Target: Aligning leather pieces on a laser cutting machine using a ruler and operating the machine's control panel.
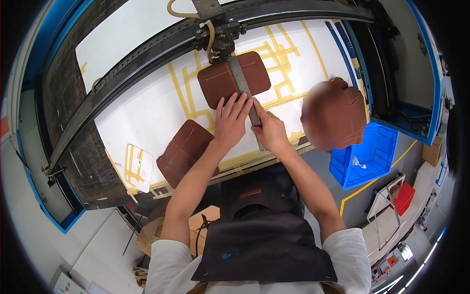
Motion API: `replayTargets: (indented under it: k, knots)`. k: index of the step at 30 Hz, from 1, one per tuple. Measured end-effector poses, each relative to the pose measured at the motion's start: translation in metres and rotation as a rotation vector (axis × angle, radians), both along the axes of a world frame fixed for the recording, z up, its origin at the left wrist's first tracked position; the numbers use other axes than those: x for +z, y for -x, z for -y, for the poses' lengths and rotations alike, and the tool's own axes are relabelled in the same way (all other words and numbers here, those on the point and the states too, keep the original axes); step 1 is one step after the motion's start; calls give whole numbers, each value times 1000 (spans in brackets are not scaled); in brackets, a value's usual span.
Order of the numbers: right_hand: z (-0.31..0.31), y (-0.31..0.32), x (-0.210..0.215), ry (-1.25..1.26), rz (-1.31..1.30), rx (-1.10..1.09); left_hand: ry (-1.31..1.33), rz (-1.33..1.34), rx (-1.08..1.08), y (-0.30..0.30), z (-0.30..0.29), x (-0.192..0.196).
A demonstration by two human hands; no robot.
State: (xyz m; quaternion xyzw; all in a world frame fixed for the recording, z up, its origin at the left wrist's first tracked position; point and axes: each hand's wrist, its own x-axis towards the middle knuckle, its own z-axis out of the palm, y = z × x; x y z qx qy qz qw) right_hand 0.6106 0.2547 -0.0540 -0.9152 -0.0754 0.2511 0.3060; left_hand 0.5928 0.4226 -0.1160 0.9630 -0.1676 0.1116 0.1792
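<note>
A brown leather panel (214, 84) with rounded corners lies on the white work surface beneath the machine head. Across its middle runs a metal ruler (240, 81), its lower end pointing back toward me. My left hand (231, 122) lies flat, fingers stretched out, its fingertips at the panel's lower edge and against the ruler. My right hand (270, 130) grips the ruler lower down, index finger and thumb along it. Left of my left forearm, another brown leather panel (186, 152) rests near the surface's front edge. A pile of brown leather pieces (338, 115), partly blurred, sits at the right.
Above the panel, a dark machine head (218, 39) hangs on a black gantry rail (142, 54). Yellow tape lines (182, 90) mark the surface. A white taped card (139, 167) lies at the left. Beyond the front right edge is a blue plastic bin (364, 154).
</note>
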Motion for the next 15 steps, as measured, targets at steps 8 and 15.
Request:
replayTargets:
  k: [8, 15]
  knots:
    - [-1, 1, -2, 139, 52, 61, 20, -39, 25, 6, 2, 4]
    - [-6, 3, -6, 290, 69, 187, -28, 12, 37, -8, 2, 7]
